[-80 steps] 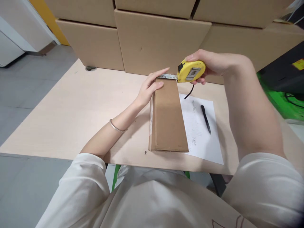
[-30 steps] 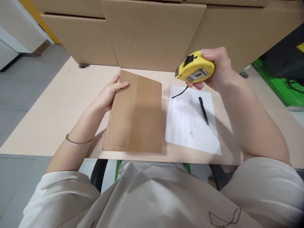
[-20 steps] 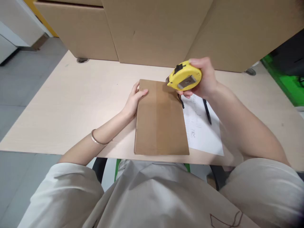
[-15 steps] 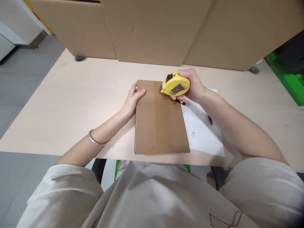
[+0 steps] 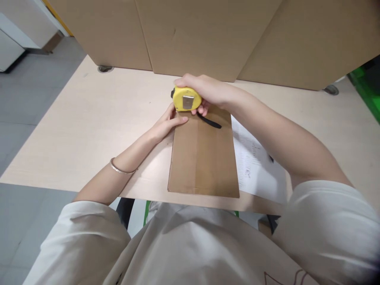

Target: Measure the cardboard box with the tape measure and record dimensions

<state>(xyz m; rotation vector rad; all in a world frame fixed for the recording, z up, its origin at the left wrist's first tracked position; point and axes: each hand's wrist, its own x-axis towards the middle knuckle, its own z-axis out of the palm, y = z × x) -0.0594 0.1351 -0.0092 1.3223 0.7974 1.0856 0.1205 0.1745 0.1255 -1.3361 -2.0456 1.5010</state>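
At the far left, grey floor point(image 5: 44, 99): tiles run right out of frame, and a white unit point(image 5: 11, 49) is sliced by the border, too little of it to name.
Left table hole point(image 5: 105, 69): here it is, a round cut-out in the pale table point(image 5: 80, 126), at the foot of the cartons.
Bracelet point(image 5: 120, 171): a slim band around the left forearm, its pattern too fine to read.
Left hand point(image 5: 165, 126): thumb flat on the box top, other fingers at the far left corner, their tips lost behind the yellow case; whether they close on anything, I cannot tell.
Tape measure point(image 5: 187, 99): yellow case right over that corner, metal clip facing us; no telling from here where the blade lies.
Big cartons point(image 5: 202, 35): a wall of cardboard at the back, tops cut off above.
Flat cardboard box point(image 5: 204, 158): lying on the table before the person, far right corner under the right arm.
Right hand point(image 5: 206, 90): fingers wrapped firmly around the tape measure, some tucked out of sight.
Black strap point(image 5: 211, 122): trailing from the grip across the box.
Printed sheet point(image 5: 255, 166): right of the box, lines blurred, partly under the forearm.
Pen point(image 5: 271, 158): just a dark tip showing beside that arm.
Green patch point(image 5: 363, 93): cropped at far right, unclear what.
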